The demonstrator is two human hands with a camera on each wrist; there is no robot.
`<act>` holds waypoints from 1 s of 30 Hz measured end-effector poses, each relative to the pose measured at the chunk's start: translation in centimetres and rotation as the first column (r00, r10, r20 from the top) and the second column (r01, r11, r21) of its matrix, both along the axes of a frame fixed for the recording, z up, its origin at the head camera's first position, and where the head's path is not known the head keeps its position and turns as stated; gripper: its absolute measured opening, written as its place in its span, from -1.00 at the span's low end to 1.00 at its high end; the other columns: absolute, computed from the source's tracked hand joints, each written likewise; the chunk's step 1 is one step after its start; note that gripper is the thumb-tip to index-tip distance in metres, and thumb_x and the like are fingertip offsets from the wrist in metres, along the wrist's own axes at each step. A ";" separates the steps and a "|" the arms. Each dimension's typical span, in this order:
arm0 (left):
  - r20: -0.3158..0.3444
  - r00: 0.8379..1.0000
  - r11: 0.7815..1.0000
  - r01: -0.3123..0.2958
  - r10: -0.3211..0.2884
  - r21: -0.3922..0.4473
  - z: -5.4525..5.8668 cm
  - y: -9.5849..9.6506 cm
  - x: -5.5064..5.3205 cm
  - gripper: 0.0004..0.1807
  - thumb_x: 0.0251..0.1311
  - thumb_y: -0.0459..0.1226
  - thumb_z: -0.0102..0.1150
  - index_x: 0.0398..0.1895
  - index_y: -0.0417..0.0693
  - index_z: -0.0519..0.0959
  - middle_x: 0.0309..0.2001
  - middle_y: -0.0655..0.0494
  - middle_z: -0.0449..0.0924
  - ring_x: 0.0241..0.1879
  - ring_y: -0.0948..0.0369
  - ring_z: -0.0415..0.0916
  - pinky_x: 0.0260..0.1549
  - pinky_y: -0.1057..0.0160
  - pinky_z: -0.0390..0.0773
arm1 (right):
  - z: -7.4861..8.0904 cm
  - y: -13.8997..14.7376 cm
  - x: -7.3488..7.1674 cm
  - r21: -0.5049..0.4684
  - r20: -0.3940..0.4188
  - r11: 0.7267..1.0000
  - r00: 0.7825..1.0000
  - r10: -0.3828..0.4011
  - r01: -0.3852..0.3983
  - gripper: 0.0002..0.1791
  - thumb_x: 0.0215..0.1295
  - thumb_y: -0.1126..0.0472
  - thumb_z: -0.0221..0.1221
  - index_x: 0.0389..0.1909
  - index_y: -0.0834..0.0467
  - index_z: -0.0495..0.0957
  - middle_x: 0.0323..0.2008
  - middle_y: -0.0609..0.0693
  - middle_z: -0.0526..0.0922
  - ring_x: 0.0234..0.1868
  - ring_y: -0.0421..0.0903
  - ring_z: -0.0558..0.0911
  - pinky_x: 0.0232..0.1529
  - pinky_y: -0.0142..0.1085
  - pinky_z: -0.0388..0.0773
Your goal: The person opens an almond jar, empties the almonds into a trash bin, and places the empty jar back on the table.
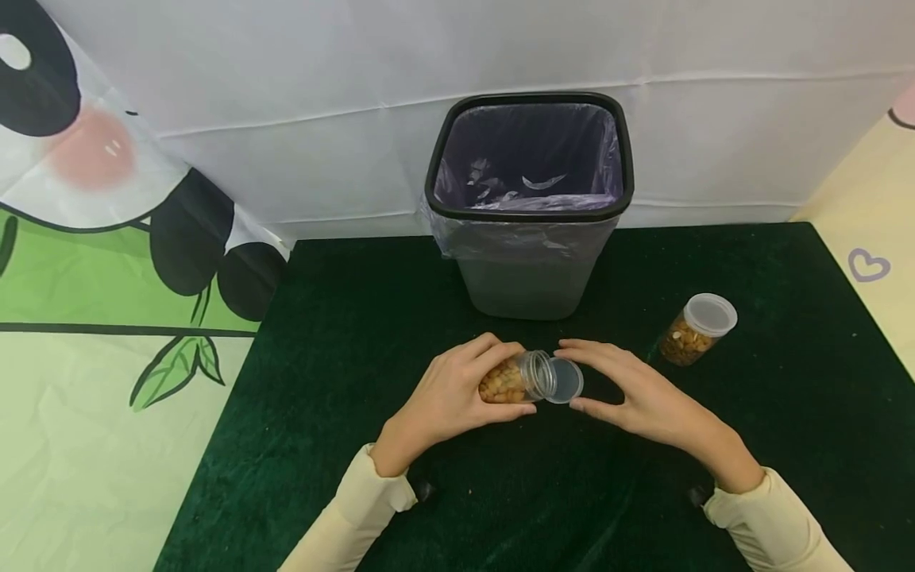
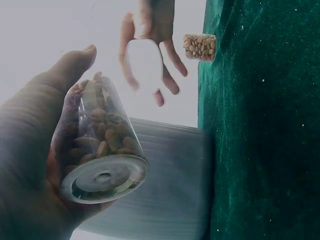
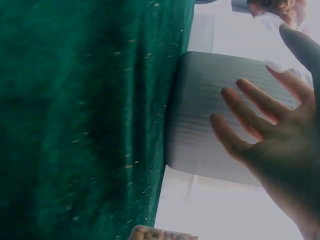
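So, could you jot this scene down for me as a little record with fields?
Left hand: holds an open jar, tipped sideways, with tan nut-like pieces inside
Right hand: holds a round lid by the jar's mouth
Second jar: upright, lidded, further right
Bin: lined with a bag, beyond the hands
Surface: green cloth

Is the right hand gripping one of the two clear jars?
No, the left hand grips the open jar, the right hand holds a lid, and the lidded jar stands apart.
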State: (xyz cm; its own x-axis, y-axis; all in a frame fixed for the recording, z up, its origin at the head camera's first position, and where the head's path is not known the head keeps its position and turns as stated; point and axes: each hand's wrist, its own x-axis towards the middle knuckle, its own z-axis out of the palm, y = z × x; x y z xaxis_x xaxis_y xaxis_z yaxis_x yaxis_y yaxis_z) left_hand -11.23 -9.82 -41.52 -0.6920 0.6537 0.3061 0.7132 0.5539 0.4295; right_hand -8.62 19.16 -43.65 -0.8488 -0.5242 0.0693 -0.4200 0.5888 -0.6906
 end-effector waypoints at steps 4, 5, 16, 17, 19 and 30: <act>0.007 1.000 1.000 0.001 -0.001 -0.003 0.0 -0.1 0.0 -0.32 0.05 0.32 0.24 0.22 0.34 0.44 -0.11 0.35 0.43 -0.26 0.42 0.43 -0.27 0.42 0.54 | -1.0 0.3 -0.2 0.028 0.020 0.999 0.999 0.040 -0.041 -0.33 0.28 -0.22 0.21 0.39 -0.38 0.25 0.49 -0.07 0.24 0.47 0.09 0.28 0.32 0.28 0.24; 0.008 1.000 1.000 0.001 -0.001 -0.003 0.0 -0.1 0.0 -0.32 0.05 0.32 0.24 0.22 0.34 0.44 -0.11 0.35 0.43 -0.26 0.42 0.42 -0.27 0.42 0.54 | -1.2 0.4 -0.2 0.039 0.021 0.998 0.999 0.049 -0.049 -0.33 0.28 -0.22 0.21 0.39 -0.40 0.25 0.49 -0.04 0.24 0.47 0.11 0.27 0.32 0.30 0.23; 0.039 0.999 1.000 -0.016 0.016 -0.009 0.1 -0.3 0.1 -0.33 0.06 0.32 0.24 0.23 0.35 0.44 -0.08 0.34 0.45 -0.25 0.40 0.44 -0.29 0.41 0.54 | -3.2 0.9 0.0 0.155 0.109 0.983 0.991 0.080 -0.096 -0.33 0.20 -0.31 0.20 0.35 -0.52 0.26 0.53 0.07 0.15 0.55 0.29 0.04 0.35 0.48 -0.19; 0.042 0.999 1.000 -0.017 0.017 -0.009 0.1 -0.3 0.1 -0.33 0.06 0.32 0.24 0.23 0.35 0.43 -0.07 0.34 0.45 -0.25 0.40 0.44 -0.28 0.41 0.54 | -3.2 0.9 0.0 0.157 0.109 0.982 0.990 0.084 -0.100 -0.33 0.20 -0.30 0.21 0.35 -0.52 0.27 0.54 0.09 0.14 0.55 0.30 0.02 0.34 0.50 -0.21; 0.044 0.999 1.000 -0.020 0.020 -0.010 0.1 -0.4 0.1 -0.33 0.07 0.32 0.24 0.23 0.35 0.43 -0.07 0.33 0.45 -0.25 0.40 0.44 -0.29 0.41 0.55 | -3.2 0.9 0.0 0.163 0.112 0.981 0.990 0.091 -0.108 -0.33 0.19 -0.27 0.23 0.34 -0.51 0.28 0.54 0.11 0.12 0.56 0.32 -0.01 0.32 0.51 -0.24; 0.035 0.999 0.999 -0.034 0.034 -0.022 0.0 -0.5 0.0 -0.32 0.06 0.34 0.22 0.23 0.35 0.43 -0.09 0.34 0.45 -0.25 0.40 0.45 -0.28 0.39 0.56 | -3.3 1.0 0.0 0.213 0.067 0.970 0.992 0.108 -0.119 -0.39 0.12 -0.07 0.38 0.24 -0.34 0.49 0.52 0.11 0.18 0.54 0.30 0.05 0.34 0.49 -0.17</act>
State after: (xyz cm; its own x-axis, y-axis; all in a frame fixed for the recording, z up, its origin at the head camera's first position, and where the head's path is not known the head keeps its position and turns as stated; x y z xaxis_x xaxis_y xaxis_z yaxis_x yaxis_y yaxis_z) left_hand -11.20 -10.32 -41.52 -0.7241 0.6357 0.2674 0.6784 0.5869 0.4419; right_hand -8.65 20.12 -46.94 -0.7822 -0.6148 -0.1007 -0.4582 0.6773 -0.5756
